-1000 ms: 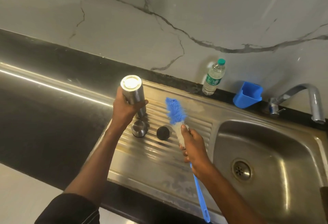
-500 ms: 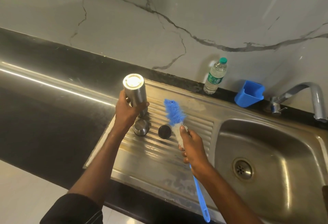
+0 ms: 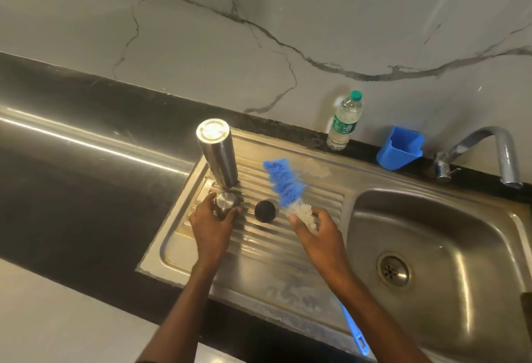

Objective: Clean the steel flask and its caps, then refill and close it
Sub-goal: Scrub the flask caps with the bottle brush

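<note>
The steel flask [image 3: 218, 155] stands on the ribbed drainboard [image 3: 259, 247] with its flat end up, free of both hands. Just in front of it sits the steel cap [image 3: 226, 201], and my left hand [image 3: 211, 224] curls its fingers and thumb round that cap. A black inner cap [image 3: 265, 211] lies to the right of the steel one. My right hand [image 3: 313, 233] grips a blue and white bottle brush [image 3: 285, 184] near the base of its bristles, bristles pointing away from me; its blue handle [image 3: 355, 331] runs back under my forearm.
The steel sink basin [image 3: 431, 233] with a drain lies to the right, a tap [image 3: 501, 155] above its far corner. A plastic water bottle [image 3: 344, 121] and a blue holder [image 3: 400, 147] stand at the back. Black countertop [image 3: 72, 175] stretches to the left.
My left hand has let go of the flask, which now stands on the drainboard, and has dropped onto the steel cap. My right hand with the brush has shifted slightly.
</note>
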Demonstrator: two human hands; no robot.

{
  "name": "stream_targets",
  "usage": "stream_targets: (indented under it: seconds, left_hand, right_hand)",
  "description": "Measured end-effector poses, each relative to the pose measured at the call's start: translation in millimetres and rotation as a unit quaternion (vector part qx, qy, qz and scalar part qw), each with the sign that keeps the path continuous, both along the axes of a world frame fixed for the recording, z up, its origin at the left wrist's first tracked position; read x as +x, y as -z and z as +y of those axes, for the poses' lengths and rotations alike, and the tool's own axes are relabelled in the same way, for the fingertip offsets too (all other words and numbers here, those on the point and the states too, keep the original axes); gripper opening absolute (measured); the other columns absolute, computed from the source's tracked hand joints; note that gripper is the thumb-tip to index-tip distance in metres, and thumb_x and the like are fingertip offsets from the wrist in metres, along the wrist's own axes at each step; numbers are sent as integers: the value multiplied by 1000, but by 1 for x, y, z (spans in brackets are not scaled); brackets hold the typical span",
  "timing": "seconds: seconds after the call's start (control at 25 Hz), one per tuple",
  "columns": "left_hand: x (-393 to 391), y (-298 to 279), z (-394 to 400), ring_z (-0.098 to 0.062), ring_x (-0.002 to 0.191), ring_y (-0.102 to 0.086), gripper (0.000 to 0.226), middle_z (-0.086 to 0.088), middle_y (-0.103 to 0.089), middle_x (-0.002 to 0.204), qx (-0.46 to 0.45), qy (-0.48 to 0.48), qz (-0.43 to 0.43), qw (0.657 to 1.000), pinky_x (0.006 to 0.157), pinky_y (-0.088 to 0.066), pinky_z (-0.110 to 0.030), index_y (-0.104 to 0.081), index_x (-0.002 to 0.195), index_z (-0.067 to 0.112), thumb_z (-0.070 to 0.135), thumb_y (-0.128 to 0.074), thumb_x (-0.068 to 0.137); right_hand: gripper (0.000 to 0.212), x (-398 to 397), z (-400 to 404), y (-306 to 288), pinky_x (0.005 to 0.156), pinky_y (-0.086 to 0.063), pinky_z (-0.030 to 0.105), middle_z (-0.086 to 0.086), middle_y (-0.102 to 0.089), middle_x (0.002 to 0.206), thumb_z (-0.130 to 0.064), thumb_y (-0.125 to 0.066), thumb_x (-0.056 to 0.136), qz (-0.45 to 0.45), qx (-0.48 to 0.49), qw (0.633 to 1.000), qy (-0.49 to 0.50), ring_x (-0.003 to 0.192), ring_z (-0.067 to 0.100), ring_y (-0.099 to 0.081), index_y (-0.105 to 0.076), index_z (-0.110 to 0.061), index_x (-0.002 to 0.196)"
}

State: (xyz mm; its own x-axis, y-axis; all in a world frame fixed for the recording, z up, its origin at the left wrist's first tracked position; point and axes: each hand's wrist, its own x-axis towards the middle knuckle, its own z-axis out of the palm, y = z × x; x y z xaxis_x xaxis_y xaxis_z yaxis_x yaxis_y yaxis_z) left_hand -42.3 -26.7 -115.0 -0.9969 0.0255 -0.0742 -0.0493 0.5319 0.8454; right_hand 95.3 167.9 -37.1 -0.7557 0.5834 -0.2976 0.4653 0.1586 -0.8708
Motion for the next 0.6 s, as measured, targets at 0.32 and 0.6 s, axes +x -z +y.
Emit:
stream_targets:
  seconds: [0.32,0.6]
  left_hand:
    - [23,-43,34,-14,107,-67,32,1,-67,123,288,-51,-50,955,91,-55,-34,-62,135,26,29,-63,103]
    - [41,-103,133,-24,92,-68,25,-13,-71,106,572,-7,-292,767,85,-54,-35,-65,112,13,34,-66,100]
  right_hand:
    - [37,44,48,0,72,-51,26,-14,-73,102,-52,-63,97,27,92,995,-18,89,0,-68,-64,-30,126]
    - [48,87,107,-24,97,-52,36,-16,-70,124,-50,-77,88,15,230,971,-55,113,9,-65,-66,-34,132]
